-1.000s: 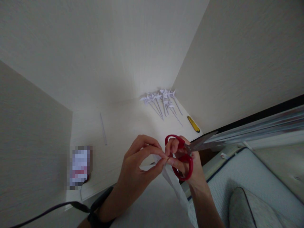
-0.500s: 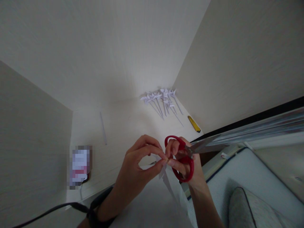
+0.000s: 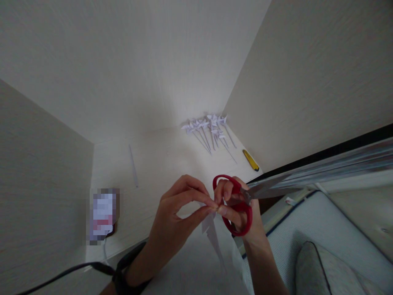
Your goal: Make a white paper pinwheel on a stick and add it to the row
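My left hand (image 3: 182, 209) is closed in a pinch on a cut piece of white paper (image 3: 211, 235), whose pointed strips hang below the fingertips. Red-handled scissors (image 3: 247, 209) hang on my right hand (image 3: 236, 196), its fingers through the loops and the blades pointing right, away from the paper. The thumb and fingertip of that hand meet the left fingertips at the paper's upper end. What exactly lies between the tips is too small to make out. Beyond the hands, several white paper pinwheels (image 3: 211, 123) on thin sticks lie together in the far corner.
A yellow box cutter (image 3: 251, 160) lies by the right wall. On the left of the white desktop (image 3: 159, 164) are a thin paper stick (image 3: 133, 166) and a blurred-out phone (image 3: 102, 215) with a cable. A cushion (image 3: 319, 266) is at lower right.
The pinched fingertips stay together. The paper below them has shifted slightly, its strips hanging a little differently. The scissors have barely moved.
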A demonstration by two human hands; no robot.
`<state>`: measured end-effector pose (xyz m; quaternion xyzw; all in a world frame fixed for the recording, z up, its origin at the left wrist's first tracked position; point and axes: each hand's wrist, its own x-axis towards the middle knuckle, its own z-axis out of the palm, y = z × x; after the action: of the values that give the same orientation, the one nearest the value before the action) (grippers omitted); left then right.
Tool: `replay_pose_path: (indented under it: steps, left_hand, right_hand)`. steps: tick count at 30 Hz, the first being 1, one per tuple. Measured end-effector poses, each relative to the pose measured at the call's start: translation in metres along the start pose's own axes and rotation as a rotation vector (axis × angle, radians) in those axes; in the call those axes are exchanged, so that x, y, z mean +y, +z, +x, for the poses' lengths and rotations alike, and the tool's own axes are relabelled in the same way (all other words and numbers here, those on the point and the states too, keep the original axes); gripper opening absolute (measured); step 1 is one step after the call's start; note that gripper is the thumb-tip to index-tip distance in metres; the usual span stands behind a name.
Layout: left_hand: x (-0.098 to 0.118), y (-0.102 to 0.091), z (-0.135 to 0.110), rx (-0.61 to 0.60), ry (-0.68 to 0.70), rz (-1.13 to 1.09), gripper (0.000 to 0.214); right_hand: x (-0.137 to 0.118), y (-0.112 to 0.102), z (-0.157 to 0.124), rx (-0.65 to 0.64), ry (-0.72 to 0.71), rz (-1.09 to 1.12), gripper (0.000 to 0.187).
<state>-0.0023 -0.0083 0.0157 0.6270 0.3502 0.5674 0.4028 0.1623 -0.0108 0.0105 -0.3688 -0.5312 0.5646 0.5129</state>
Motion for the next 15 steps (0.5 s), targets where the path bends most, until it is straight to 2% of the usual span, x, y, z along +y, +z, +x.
replay_pose_path:
  steps: [15]
  left_hand:
    - [-0.0002, 0.0003, -0.0013, -0.056, -0.076, -0.087, 0.009]
  right_hand:
    - [-0.0028, 0.0016, -0.0011, -0.021, -0.031, 0.044, 0.024]
